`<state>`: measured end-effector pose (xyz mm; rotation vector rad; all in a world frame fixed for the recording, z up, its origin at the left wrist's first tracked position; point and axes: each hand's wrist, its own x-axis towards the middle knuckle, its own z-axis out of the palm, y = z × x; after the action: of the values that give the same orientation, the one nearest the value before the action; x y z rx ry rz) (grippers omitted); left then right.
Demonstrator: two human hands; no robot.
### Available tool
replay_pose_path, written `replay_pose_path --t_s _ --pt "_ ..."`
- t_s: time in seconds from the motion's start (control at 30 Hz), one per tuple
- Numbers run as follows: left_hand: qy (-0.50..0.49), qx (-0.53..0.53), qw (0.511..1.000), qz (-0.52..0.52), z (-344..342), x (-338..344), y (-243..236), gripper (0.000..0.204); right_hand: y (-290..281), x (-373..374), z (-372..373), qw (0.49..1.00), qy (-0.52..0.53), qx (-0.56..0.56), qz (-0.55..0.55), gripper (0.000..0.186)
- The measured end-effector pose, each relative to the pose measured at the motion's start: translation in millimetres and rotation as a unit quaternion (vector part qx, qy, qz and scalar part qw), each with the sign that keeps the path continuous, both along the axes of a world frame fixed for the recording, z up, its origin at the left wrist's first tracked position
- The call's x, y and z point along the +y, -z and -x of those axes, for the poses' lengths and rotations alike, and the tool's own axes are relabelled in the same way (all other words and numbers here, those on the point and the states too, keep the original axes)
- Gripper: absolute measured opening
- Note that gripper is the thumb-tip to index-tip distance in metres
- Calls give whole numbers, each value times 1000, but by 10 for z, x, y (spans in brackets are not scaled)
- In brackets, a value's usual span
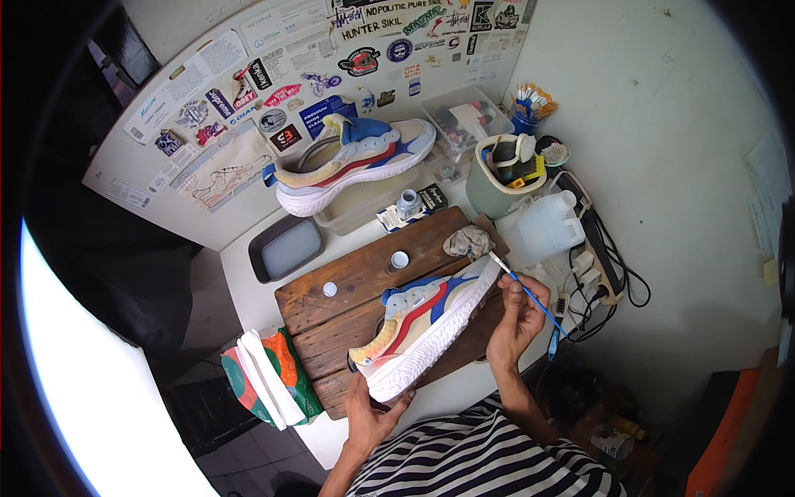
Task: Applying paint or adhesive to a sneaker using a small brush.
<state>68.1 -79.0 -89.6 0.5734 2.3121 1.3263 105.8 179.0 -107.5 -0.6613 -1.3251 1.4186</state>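
A multicoloured sneaker (pixel 421 330) with a white sole lies tilted above a dark wooden board, its toe pointing to the upper right. My left hand (pixel 371 421) grips it at the heel, fingers around the sole. In my right hand (pixel 518 321) is a slim paintbrush (pixel 540 306) with a blue handle; its bristle end is at the sneaker's toe. Just behind the toe sits a crumpled, stained rag (pixel 468 242). Two small round lids or cups, one holding pale paint (pixel 400 260) and one flatter (pixel 330 289), rest on the wooden board (pixel 331 319).
A matching sneaker (pixel 356 170) sits on a clear container at the back. Near it are an open paint jar (pixel 407 205) and a dark tray of cloudy liquid (pixel 286 250). Rightward stand a green bin (pixel 497 189), a white jug (pixel 546 224) and a power strip (pixel 611 286). A tissue pack (pixel 269 381) lies left.
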Motion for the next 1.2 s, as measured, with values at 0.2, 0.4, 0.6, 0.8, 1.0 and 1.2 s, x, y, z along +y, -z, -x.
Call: replay_pose_path --t_s 0.2,0.4,0.6,0.8,1.0,1.2 --pt "14 33 999 35 -106 -98 154 65 -73 16 36 992 91 -2 -91 18" --pt "6 190 982 4 -274 -189 515 78 -197 -8 -32 993 100 38 52 20" --pt "80 27 996 -34 -213 -350 438 86 -148 -92 -15 996 64 56 26 18" --pt "87 -287 904 -306 -85 -480 302 121 39 -14 241 999 13 34 -15 17" --pt "-11 -434 880 -191 190 -233 -112 114 -25 -75 292 998 -41 35 -25 18" --pt "2 -505 844 -182 326 -331 31 95 24 -149 380 998 -59 18 -14 18"
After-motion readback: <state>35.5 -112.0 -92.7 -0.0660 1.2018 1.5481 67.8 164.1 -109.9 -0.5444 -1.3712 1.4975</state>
